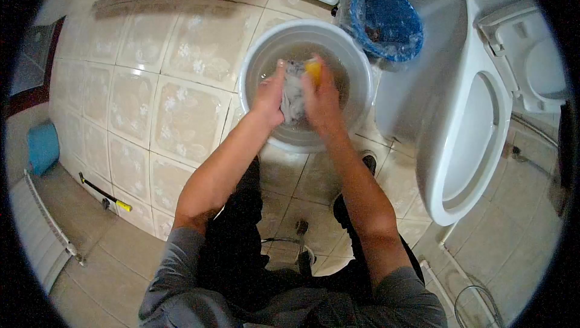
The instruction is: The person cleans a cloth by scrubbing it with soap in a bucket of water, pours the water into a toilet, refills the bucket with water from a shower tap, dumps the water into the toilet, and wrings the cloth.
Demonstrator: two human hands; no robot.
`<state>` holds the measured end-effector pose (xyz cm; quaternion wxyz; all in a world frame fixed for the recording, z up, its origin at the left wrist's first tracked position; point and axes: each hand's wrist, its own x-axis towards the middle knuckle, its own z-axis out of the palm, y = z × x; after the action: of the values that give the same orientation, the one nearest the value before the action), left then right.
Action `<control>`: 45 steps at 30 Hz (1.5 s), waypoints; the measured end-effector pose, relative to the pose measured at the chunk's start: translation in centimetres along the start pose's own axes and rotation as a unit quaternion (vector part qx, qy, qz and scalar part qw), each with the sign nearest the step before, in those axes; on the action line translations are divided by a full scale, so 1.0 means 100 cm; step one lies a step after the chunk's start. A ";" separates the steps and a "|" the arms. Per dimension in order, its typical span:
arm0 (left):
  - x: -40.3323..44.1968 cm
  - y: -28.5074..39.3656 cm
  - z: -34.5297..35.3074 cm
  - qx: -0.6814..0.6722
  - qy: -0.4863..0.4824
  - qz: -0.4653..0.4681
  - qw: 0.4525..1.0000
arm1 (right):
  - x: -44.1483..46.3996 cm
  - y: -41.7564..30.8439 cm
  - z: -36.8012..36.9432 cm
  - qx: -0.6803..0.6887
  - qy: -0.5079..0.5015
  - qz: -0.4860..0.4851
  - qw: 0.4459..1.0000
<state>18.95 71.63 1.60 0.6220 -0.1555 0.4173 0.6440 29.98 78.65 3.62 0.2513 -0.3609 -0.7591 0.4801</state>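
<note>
A round whitish basin (356, 128) on the tiled floor holds murky water (335, 56). Over the water, a wet grey cloth (293, 93) hangs bunched between my two hands. My left hand (270, 95) is closed on the cloth's left side, thumb up along its edge. In my right hand (322, 99) is a yellow bar of soap (313, 71), pressed against or very near the cloth's upper right. The right fingers partly cover the soap, and their hold on the cloth is hidden.
Right of the basin stands a bin with a blue liner (393, 22), then a white toilet (432, 171). A shower head with a hose (302, 226) is between my feet. A yellow-and-black handled tool (106, 194) and a turquoise container (43, 148) are at left.
</note>
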 end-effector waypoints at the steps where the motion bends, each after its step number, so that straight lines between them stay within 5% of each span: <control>1: 0.005 -0.004 -0.005 0.000 0.055 0.053 0.997 | -0.005 -0.002 0.006 -0.069 -0.015 -0.065 0.995; 2: 0.000 -0.007 -0.002 -0.003 0.055 0.054 0.997 | -0.008 -0.010 0.009 -0.070 -0.017 -0.066 0.995; 4: -0.014 -0.017 0.013 0.041 0.070 0.218 0.973 | -0.007 -0.028 0.012 -0.163 -0.033 -0.078 0.983; 7: -0.017 -0.025 0.023 0.088 0.147 0.230 0.958 | 0.006 -0.021 0.012 -0.155 -0.026 -0.021 0.987; 10: -0.013 -0.012 0.013 -0.009 0.066 0.112 0.992 | -0.011 -0.030 0.011 -0.253 -0.046 -0.134 0.957; 12: -0.026 -0.015 0.018 -0.076 0.029 0.032 0.996 | 0.009 -0.018 0.016 -0.214 -0.034 -0.045 0.975; 14: -0.027 -0.020 0.035 0.083 0.163 0.214 0.959 | 0.022 -0.016 0.017 -0.173 -0.006 0.031 0.985; 16: -0.005 -0.010 -0.005 0.119 0.081 0.146 0.979 | -0.004 -0.037 0.015 -0.232 -0.071 -0.138 0.960; 18: -0.012 -0.007 -0.002 0.159 -0.011 0.077 0.984 | 0.009 -0.021 0.017 -0.276 -0.045 -0.127 0.952; 20: -0.031 -0.013 0.034 0.095 0.120 0.188 0.970 | 0.018 -0.013 0.018 -0.317 -0.019 -0.125 0.940; 21: -0.016 -0.015 0.016 0.094 0.121 0.189 0.970 | 0.014 -0.025 0.014 -0.303 -0.084 -0.076 0.946; 23: 0.010 -0.016 -0.020 0.010 -0.024 0.070 0.997 | 0.003 -0.036 0.006 -0.289 -0.157 -0.026 0.944; 24: 0.008 -0.017 -0.019 0.008 -0.023 0.070 0.997 | -0.001 -0.039 0.003 -0.270 -0.182 0.000 0.946; 26: 0.001 -0.016 -0.006 0.076 0.120 0.160 0.977 | 0.001 -0.041 -0.006 -0.249 -0.208 0.025 0.946; 28: 0.002 -0.004 -0.009 0.128 0.117 0.164 0.971 | 0.004 -0.042 -0.015 -0.187 -0.269 0.098 0.940; 30: -0.004 0.001 -0.004 0.181 0.108 0.165 0.963 | -0.004 -0.031 -0.014 -0.177 -0.271 0.072 0.943; 32: -0.008 0.006 0.003 0.045 0.041 0.132 0.989 | -0.006 -0.024 -0.011 -0.165 -0.268 0.041 0.948; 35: 0.007 0.001 -0.006 0.063 0.044 0.164 0.983 | -0.011 -0.021 -0.005 -0.210 -0.232 0.030 0.949; 38: -0.012 0.001 0.007 0.091 0.151 0.169 0.970 | -0.005 -0.037 -0.014 -0.328 -0.264 0.025 0.907; 40: -0.007 0.002 -0.007 0.053 0.078 0.142 0.985 | 0.016 -0.048 -0.027 -0.233 -0.360 0.075 0.900; 41: -0.006 0.003 -0.012 0.015 0.005 0.113 0.993 | 0.019 -0.048 -0.030 -0.233 -0.362 0.073 0.900; 43: -0.001 0.002 -0.016 -0.032 -0.029 0.061 0.997 | 0.023 -0.047 -0.032 0.097 -0.239 0.290 0.922; 44: 0.002 0.000 -0.016 -0.078 -0.067 0.006 0.995 | 0.023 -0.037 -0.024 0.097 -0.240 0.291 0.921; 45: 0.004 -0.004 -0.014 -0.078 -0.067 0.005 0.995 | 0.021 -0.024 -0.011 -0.007 -0.143 0.188 0.972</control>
<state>18.87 70.83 0.38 0.6313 -0.1581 0.3241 0.6866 28.77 80.28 6.35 0.0430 -0.4266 -0.7088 0.5601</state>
